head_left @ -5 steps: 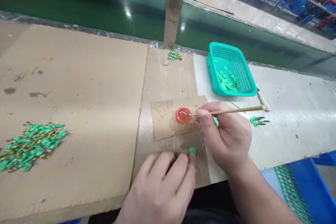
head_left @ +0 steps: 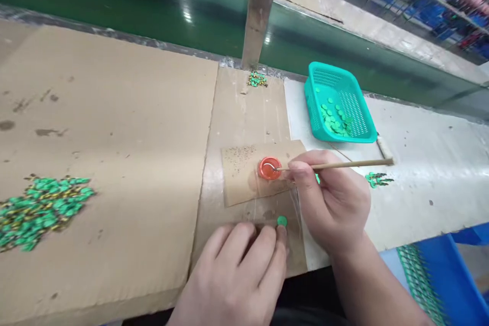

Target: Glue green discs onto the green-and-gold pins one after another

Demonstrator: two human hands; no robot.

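Note:
In my right hand (head_left: 332,198) a thin wooden stick (head_left: 351,164) is pinched between thumb and fingers. Its dark tip dips into a small round red pot (head_left: 269,168) of shiny red liquid, which stands on a small piece of cardboard (head_left: 237,188). My left hand (head_left: 240,265) rests low on the table with curled fingers. At its index fingertip is a flat green disc (head_left: 281,220), gripped at the near edge; the thumb is hidden below. Behind my right hand, a bit of green shows past the fingers.
A turquoise plastic basket (head_left: 340,104) holds several green discs. Green pieces with yellow and dark parts are heaped at left (head_left: 46,209), with a smaller pile at the back (head_left: 257,79). A few lie at right (head_left: 377,179). A metal post (head_left: 261,15) rises behind the table.
The whole view has shifted slightly. My right hand keeps the stick tip in the red pot, and my left hand stays by the green disc.

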